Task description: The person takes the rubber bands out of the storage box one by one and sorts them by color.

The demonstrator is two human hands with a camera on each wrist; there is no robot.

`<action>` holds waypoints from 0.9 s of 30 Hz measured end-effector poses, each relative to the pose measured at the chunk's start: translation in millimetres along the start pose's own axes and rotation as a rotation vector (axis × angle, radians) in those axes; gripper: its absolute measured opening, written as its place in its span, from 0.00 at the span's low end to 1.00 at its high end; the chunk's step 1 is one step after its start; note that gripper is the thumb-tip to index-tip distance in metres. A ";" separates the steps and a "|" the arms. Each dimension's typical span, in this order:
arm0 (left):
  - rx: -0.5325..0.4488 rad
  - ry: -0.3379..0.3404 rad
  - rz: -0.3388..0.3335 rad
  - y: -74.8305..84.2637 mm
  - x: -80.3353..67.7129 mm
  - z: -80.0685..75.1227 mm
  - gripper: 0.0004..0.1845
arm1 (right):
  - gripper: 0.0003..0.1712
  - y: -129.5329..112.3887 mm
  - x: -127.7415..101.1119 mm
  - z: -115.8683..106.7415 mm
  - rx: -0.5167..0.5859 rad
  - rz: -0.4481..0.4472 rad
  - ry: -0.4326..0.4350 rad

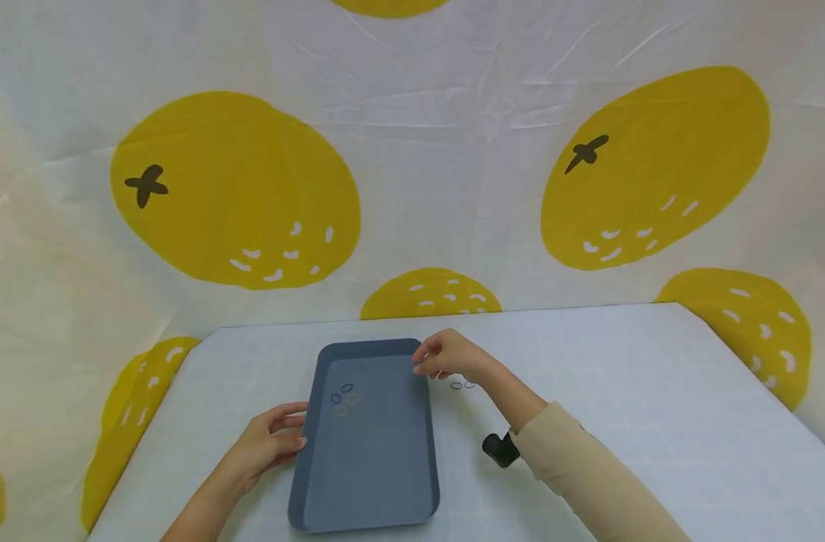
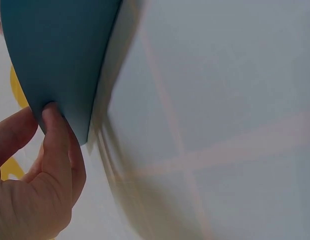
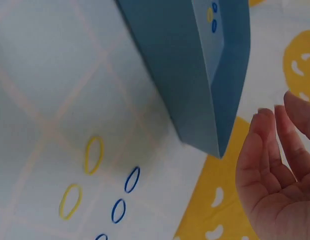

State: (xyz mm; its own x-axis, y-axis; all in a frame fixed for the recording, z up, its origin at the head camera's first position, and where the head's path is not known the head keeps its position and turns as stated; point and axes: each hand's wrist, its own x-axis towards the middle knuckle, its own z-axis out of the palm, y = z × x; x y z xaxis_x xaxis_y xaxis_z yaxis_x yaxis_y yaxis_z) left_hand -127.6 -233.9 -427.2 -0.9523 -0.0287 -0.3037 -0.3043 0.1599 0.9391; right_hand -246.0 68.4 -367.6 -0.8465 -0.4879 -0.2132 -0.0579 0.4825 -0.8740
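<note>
Moving rings (image 3: 119,211) from the bench (image 1: 656,391) right of the tray (image 1: 379,459) into it seems in hand: left hand (image 1: 266,443) against its left side, right hand (image 1: 448,354), loosely parted, apparently empty near its far-right corner, likely needing a fine pinch next.

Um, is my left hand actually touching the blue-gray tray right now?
Touching. The left wrist view shows it: a fingertip of the left hand rests against the outer wall of the tray, with no gap visible there.
</note>
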 end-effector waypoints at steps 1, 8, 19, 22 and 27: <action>-0.001 0.006 -0.002 -0.4 0.3 0.3 0.34 | 0.11 -1.9 1.9 3.3 0.001 -0.005 -0.007; 0.004 -0.006 0.008 -0.4 0.9 0.2 0.34 | 0.09 -12.5 14.6 25.2 -0.019 -0.014 -0.029; -0.006 -0.012 0.000 -1.7 1.9 0.4 0.34 | 0.08 -15.4 28.7 54.4 -0.024 -0.034 -0.022; -0.007 -0.003 -0.003 -2.5 2.4 0.5 0.35 | 0.09 -13.2 32.8 61.9 -0.018 -0.017 -0.007; 0.000 0.012 -0.003 -1.2 2.4 0.7 0.34 | 0.07 -6.7 41.9 70.9 -0.007 0.008 0.024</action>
State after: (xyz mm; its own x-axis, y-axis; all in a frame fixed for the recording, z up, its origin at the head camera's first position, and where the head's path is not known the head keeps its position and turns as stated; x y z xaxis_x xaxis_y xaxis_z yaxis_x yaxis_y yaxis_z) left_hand -129.6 -233.4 -429.2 -0.9517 -0.0413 -0.3044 -0.3070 0.1593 0.9383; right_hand -243.5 -6.8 -401.6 -0.8591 -0.4668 -0.2097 -0.0548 0.4913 -0.8693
